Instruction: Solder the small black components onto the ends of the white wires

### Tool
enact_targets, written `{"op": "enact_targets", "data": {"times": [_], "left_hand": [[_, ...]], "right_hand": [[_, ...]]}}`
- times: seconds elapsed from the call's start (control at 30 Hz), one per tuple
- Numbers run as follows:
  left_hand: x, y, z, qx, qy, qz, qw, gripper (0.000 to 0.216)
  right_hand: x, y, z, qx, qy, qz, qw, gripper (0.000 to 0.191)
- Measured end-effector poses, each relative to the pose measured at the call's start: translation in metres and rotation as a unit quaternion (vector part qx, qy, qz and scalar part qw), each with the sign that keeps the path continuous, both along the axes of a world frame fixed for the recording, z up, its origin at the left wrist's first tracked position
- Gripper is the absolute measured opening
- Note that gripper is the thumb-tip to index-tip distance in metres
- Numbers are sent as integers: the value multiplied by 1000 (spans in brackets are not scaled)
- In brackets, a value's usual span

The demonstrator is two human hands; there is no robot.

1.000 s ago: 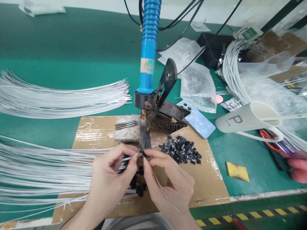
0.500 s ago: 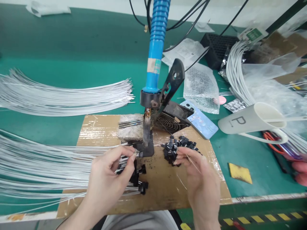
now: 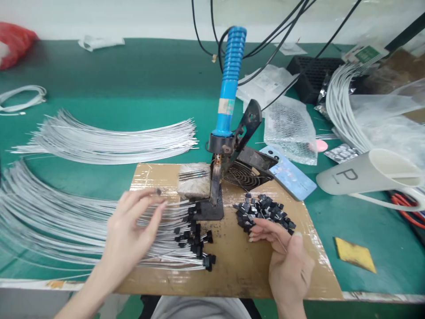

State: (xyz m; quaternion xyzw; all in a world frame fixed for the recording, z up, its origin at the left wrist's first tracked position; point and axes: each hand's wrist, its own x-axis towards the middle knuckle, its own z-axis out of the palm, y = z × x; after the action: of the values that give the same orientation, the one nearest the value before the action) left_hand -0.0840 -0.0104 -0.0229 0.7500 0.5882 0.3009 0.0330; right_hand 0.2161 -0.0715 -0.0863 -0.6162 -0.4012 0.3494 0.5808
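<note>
My left hand (image 3: 133, 226) is open, thumb and fingers apart, above a bundle of white cables (image 3: 83, 212). Black connectors (image 3: 195, 239) sit on the right ends of many of these cables. My right hand (image 3: 285, 257) has its fingers curled round a thin solder wire (image 3: 282, 243). Its fingertips reach the near edge of a pile of small black housings (image 3: 265, 210). Between the hands and farther back, a blue-handled soldering iron (image 3: 227, 97) stands tip down in a black holder, beside a whitish block (image 3: 194, 188) with metal strips on top.
Cardboard (image 3: 232, 266) covers the near table. A second white cable bundle (image 3: 116, 141) lies at the back left. A small fan (image 3: 247, 170), a phone (image 3: 292, 173), a white mug (image 3: 358, 173) and a yellow sponge (image 3: 355, 253) are on the right. Black cords (image 3: 275, 40) hang behind.
My left hand has let go of the cable end near the iron's tip, opened and drawn back left. My right hand stays by the pile with the solder wire. The view has shifted.
</note>
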Motion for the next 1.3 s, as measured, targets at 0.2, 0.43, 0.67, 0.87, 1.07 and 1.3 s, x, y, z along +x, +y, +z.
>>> {"op": "enact_targets", "data": {"times": [0.2, 0.43, 0.67, 0.87, 1.07, 1.3], "left_hand": [[-37, 126, 2, -52, 45, -4, 998, 18], [-43, 195, -13, -91, 56, -41, 993, 10], [-52, 171, -7, -62, -18, 8, 998, 11], [-53, 136, 18, -55, -92, 35, 994, 18], [-52, 64, 57, -133, -96, -11, 986, 20], [-36, 16, 67, -274, -124, -163, 940, 22]], "right_hand": [[-2, 3, -1, -6, 15, 7, 1000, 65], [6, 4, -12, -30, 33, 2, 999, 58], [0, 4, -3, -55, 20, -12, 998, 60], [5, 5, -8, -27, -9, -19, 999, 60], [-23, -9, 22, -4, -97, -7, 995, 32], [-66, -5, 48, 33, -30, 198, 979, 12]]}}
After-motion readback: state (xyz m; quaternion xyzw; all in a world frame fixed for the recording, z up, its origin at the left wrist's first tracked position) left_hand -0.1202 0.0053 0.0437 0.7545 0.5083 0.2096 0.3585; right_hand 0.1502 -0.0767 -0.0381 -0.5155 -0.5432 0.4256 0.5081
